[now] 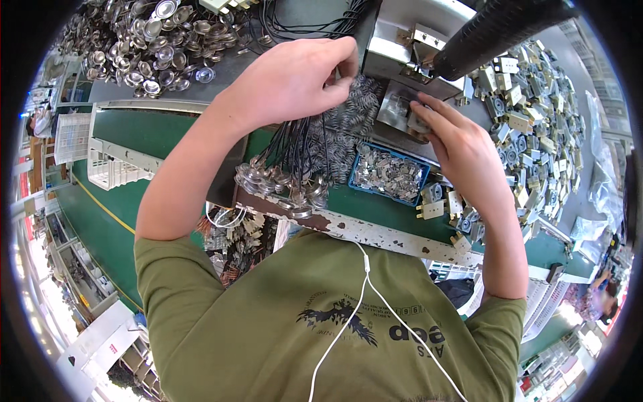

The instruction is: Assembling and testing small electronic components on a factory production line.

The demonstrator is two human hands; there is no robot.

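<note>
My left hand (301, 77) hovers over a heap of small coil springs (362, 100). Its thumb and fingertips are pinched together; whatever is between them is hidden. Below its wrist hangs a bundle of black wires (295, 144) with round metal discs (281, 181) at the ends. My right hand (465, 137) rests its outstretched fingers on a metal fixture block (396, 107). A small grey part lies under those fingertips, mostly covered. Just behind the block stands a metal machine (429, 50) with a thick black handle (502, 37) above it.
A blue tray (353, 175) of small metal pieces sits between my forearms. Many grey-and-cream plug-like parts (529, 127) are heaped at the right, metal discs (161, 40) at the far left. A chipped white rail (375, 231) edges the bench. White earphone cable (365, 268) hangs over my shirt.
</note>
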